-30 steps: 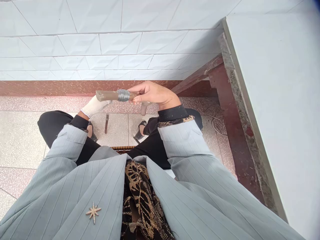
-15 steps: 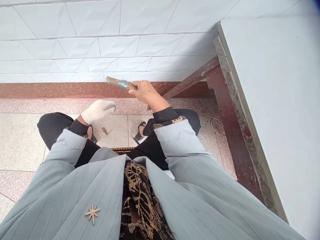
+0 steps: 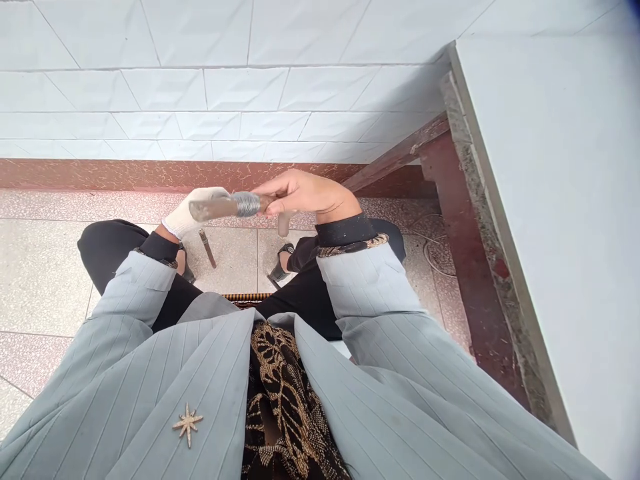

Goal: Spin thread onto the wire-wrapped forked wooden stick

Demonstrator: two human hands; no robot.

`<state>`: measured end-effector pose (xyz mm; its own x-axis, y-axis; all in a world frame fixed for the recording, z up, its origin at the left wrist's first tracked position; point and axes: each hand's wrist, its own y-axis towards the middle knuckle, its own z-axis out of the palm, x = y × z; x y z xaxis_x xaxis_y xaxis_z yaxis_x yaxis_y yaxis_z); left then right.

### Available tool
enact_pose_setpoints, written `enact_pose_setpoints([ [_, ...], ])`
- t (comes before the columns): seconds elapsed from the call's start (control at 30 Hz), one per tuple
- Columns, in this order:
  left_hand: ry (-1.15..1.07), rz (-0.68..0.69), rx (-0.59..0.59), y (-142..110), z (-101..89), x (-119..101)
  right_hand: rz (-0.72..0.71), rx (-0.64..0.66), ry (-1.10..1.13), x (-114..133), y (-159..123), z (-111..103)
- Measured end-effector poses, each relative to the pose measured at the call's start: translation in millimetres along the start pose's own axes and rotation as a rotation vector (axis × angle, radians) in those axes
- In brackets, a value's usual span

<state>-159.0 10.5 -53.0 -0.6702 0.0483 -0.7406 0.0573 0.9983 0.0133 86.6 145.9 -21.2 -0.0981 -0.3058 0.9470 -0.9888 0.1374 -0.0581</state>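
My bare right hand (image 3: 307,195) is closed round one end of a brown stick (image 3: 214,209) with silvery wire (image 3: 247,204) wound about its middle. The stick lies nearly level, and its bare end crosses in front of my left hand (image 3: 186,212). That hand wears a white knitted glove. Its fingers are curled and partly hidden behind the stick, so what they hold cannot be made out. A pale rounded piece (image 3: 284,225) shows below my right hand, too blurred to name. Under my left hand a thin brown piece (image 3: 207,249) appears over the floor.
A white tiled wall (image 3: 245,93) with a reddish-brown base strip (image 3: 150,175) stands ahead. To the right is a white-topped table (image 3: 545,200) with a dark red frame (image 3: 457,200). A thin cable (image 3: 435,260) lies on the speckled floor (image 3: 45,280) near it.
My right hand has turned over and brought the wire-wound stick down and closer, so its end now overlaps my gloved left hand. The thin brown piece below looks longer.
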Motion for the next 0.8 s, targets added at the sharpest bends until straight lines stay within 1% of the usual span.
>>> enact_pose_setpoints([
  [0.07, -0.064, -0.032, -0.003, -1.1, 0.4, 2.0, -0.011, -0.28, 0.073, 2.6, -4.8, -2.2],
  [0.1, -0.085, -0.038, 0.013, -2.0, 0.5, 2.6, -0.008, -0.39, 0.101, 2.1, -4.8, -2.6],
  [0.13, -0.095, -0.039, 0.038, -2.8, 0.6, 3.0, -0.001, -0.472, 0.12, 0.5, -3.3, -2.6],
  [0.2, -0.09, -0.033, 0.083, -3.9, 1.6, 2.8, 0.015, -0.568, 0.135, -5.4, 3.4, -2.1],
  [0.3, -0.066, -0.001, 0.165, -4.5, 4.3, 1.3, 0.063, -0.661, 0.117, -16.4, 15.0, -2.3],
  [0.37, -0.043, 0.024, 0.198, -4.6, 5.8, 0.1, 0.131, -0.725, 0.072, -21.7, 19.8, -3.0],
  [0.43, -0.019, 0.045, 0.215, -4.9, 6.3, -0.7, 0.224, -0.759, -0.024, -23.8, 21.9, -3.1],
  [0.53, 0.02, 0.058, 0.226, -5.3, 4.2, -1.2, 0.339, -0.757, -0.285, -22.6, 22.4, -1.7],
  [0.63, 0.079, 0.053, 0.198, -5.2, -0.4, -0.7, 0.415, -0.687, -0.57, -20.6, 22.7, -0.1],
  [0.67, 0.105, 0.05, 0.179, -5.2, -2.1, -0.4, 0.442, -0.636, -0.651, -20.2, 23.0, 0.1],
  [0.73, 0.163, 0.046, 0.133, -5.3, -5.1, -0.1, 0.512, -0.476, -0.794, -19.7, 23.9, 0.6],
  [0.77, 0.193, 0.047, 0.112, -5.5, -6.2, -0.2, 0.551, -0.364, -0.853, -19.4, 24.6, 1.2],
  [0.8, 0.22, 0.051, 0.094, -5.8, -7.0, -0.5, 0.59, -0.223, -0.892, -19.0, 25.5, 2.2],
])
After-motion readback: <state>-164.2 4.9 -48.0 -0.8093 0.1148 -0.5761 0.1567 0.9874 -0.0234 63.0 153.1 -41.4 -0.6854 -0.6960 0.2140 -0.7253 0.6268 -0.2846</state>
